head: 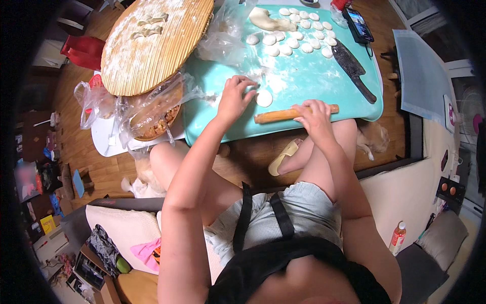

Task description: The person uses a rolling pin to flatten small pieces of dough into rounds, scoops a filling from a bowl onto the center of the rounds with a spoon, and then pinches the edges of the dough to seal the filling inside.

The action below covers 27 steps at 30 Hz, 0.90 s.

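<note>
Fingers apart, my left hand (236, 95) hovers at the left edge of a small flat round of dough (264, 98); whether a fingertip touches it I cannot tell. My right hand (316, 117) grips a short wooden rolling pin (274, 115) near its right end. The pin lies just in front of the dough round, close to the near edge of a turquoise mat (220, 123). Several floured dough pieces (292, 42) are spread over the mat's far part, beside a thick curved strip of dough (267, 22). Loose flour (276, 80) whitens the mat beyond the round.
A black cleaver (350, 65) lies on the mat's right, below a phone (358, 26). At left, a floured reed tray (159, 62) bears a few dumplings (151, 32) and overhangs plastic-draped filling (167, 122). A clear plastic bag (224, 40) touches the tray. Dogs (374, 138) lie below.
</note>
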Each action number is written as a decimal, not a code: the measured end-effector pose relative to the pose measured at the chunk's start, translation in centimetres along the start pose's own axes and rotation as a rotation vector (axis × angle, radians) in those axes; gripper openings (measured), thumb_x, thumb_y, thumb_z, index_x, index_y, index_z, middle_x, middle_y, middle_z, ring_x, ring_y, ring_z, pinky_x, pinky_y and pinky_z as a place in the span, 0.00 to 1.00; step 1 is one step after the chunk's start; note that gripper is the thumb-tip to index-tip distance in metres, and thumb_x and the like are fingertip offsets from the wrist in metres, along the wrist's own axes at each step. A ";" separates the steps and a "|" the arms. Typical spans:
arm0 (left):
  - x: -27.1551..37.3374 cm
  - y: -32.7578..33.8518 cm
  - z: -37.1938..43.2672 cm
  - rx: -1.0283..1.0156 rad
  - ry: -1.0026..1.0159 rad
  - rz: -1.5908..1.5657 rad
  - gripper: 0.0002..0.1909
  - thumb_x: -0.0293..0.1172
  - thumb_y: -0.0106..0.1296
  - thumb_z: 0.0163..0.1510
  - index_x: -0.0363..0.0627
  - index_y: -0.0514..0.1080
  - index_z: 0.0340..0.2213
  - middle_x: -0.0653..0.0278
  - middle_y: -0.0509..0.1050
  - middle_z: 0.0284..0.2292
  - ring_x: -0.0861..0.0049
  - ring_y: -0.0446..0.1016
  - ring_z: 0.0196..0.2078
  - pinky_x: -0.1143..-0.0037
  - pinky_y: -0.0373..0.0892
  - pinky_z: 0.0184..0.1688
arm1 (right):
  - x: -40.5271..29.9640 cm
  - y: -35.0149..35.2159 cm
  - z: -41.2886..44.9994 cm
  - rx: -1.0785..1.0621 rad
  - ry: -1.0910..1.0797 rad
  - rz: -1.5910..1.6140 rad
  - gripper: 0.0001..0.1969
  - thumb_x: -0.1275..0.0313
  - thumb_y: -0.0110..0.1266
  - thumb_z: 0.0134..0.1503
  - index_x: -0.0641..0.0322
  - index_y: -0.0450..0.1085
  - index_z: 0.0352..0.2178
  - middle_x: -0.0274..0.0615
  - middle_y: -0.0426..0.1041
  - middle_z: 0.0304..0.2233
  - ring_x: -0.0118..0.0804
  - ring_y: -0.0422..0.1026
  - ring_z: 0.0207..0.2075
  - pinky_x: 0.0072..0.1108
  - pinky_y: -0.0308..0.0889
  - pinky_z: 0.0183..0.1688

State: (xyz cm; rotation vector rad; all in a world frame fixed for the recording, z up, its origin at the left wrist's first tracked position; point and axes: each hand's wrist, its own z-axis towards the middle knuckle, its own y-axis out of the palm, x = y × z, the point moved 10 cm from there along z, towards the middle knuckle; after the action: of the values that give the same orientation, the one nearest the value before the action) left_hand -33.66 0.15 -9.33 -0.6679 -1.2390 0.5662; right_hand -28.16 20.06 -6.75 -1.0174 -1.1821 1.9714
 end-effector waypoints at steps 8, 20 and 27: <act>1.0 2.0 0.3 -0.085 -0.087 -0.037 0.12 0.33 0.58 0.39 0.43 0.71 0.27 0.57 0.69 0.31 0.63 0.67 0.37 0.70 0.65 0.40 | 0.4 2.1 1.0 -0.212 -0.114 -0.045 0.22 0.69 0.53 0.47 0.43 0.64 0.46 0.34 0.62 0.48 0.40 0.57 0.53 0.39 0.45 0.57; 0.5 4.1 2.0 -0.290 -0.179 -0.258 0.08 0.27 0.52 0.44 0.41 0.72 0.30 0.55 0.74 0.26 0.62 0.73 0.29 0.69 0.68 0.33 | 0.0 5.3 9.0 -0.222 -0.120 -0.167 0.23 0.61 0.43 0.54 0.37 0.56 0.54 0.35 0.50 0.58 0.43 0.46 0.60 0.40 0.42 0.59; 2.9 4.3 1.7 -0.256 0.105 -0.012 0.10 0.30 0.56 0.39 0.43 0.72 0.28 0.57 0.70 0.31 0.64 0.70 0.35 0.69 0.67 0.37 | -0.3 3.4 2.8 -0.292 -0.089 -0.072 0.28 0.62 0.49 0.49 0.37 0.55 0.54 0.35 0.52 0.57 0.45 0.51 0.58 0.40 0.45 0.56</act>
State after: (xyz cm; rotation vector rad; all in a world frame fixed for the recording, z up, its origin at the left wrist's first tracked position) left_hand -34.74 5.43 -10.26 -0.8931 -1.2264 0.3600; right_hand -30.75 17.21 -8.84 -1.0204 -1.5679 1.8396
